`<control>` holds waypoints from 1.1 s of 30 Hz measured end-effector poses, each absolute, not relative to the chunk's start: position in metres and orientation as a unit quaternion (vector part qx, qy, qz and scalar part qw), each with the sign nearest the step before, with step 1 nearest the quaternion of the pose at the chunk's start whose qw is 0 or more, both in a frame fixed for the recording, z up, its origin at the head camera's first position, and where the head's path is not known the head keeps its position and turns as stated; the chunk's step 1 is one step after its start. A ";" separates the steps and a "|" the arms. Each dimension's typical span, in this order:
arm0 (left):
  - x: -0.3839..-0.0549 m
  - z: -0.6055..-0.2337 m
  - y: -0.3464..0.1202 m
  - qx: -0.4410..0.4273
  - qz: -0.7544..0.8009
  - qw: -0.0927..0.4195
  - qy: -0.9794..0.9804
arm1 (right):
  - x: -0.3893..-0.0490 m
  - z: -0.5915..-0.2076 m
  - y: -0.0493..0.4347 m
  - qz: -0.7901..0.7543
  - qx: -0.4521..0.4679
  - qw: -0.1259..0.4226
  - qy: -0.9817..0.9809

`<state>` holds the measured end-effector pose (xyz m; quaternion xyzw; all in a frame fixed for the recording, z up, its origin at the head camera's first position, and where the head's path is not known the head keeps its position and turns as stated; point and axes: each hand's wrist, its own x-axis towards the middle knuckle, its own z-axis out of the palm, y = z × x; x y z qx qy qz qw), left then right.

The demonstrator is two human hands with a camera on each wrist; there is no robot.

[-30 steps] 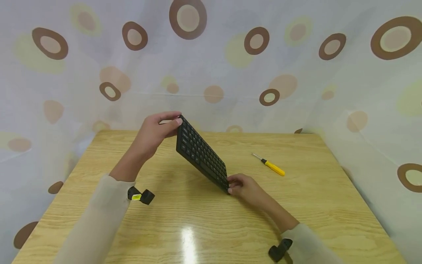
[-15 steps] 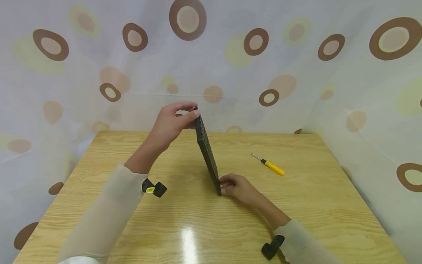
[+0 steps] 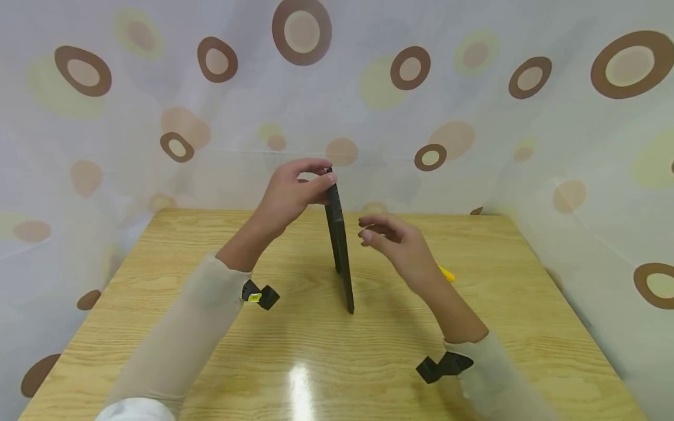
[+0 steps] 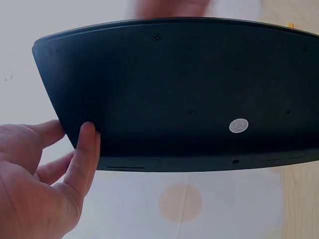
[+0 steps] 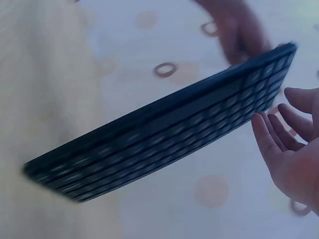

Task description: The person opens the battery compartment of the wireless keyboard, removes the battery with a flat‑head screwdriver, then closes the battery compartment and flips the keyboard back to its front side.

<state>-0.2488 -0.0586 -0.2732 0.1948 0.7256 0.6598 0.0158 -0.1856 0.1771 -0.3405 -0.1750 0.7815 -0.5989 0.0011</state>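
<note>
A black keyboard [image 3: 343, 251] stands nearly upright on its short end, edge-on in the head view. My left hand [image 3: 289, 193] pinches its upper end between thumb and fingers. In the left wrist view the keyboard's underside [image 4: 149, 84] shows screws and a round white sticker [image 4: 239, 125]. My right hand [image 3: 402, 248] hovers to the right of the keyboard, apart from it, with loosely bent fingers and nothing in them. The keys [image 5: 199, 124] face that hand in the right wrist view, somewhat blurred. Whether the keyboard's lower end touches the table cannot be told.
The yellow handle of a screwdriver [image 3: 447, 273] peeks out behind my right wrist; its shaft is hidden. A wood-grain table [image 3: 237, 362] lies beneath, with a patterned curtain [image 3: 337, 105] behind and at both sides.
The keyboard has been tilted up from a slant to nearly upright as my left hand moved right. My right hand has let go of the lower end and risen.
</note>
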 end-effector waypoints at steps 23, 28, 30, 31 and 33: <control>-0.249 -0.274 -0.037 0.240 0.600 0.003 0.763 | -0.181 -0.280 0.164 -0.550 -0.219 -0.057 0.804; -0.249 -0.302 -0.050 0.243 0.583 0.012 0.776 | -0.180 -0.284 0.174 -0.558 -0.208 -0.068 0.800; -0.249 -0.322 -0.055 0.238 0.575 0.036 0.782 | -0.179 -0.284 0.179 -0.555 -0.203 -0.073 0.803; -0.250 -0.334 -0.057 0.234 0.570 0.051 0.785 | -0.178 -0.284 0.182 -0.553 -0.200 -0.076 0.806; -0.251 -0.358 -0.057 0.230 0.565 0.087 0.788 | -0.176 -0.283 0.187 -0.547 -0.192 -0.079 0.811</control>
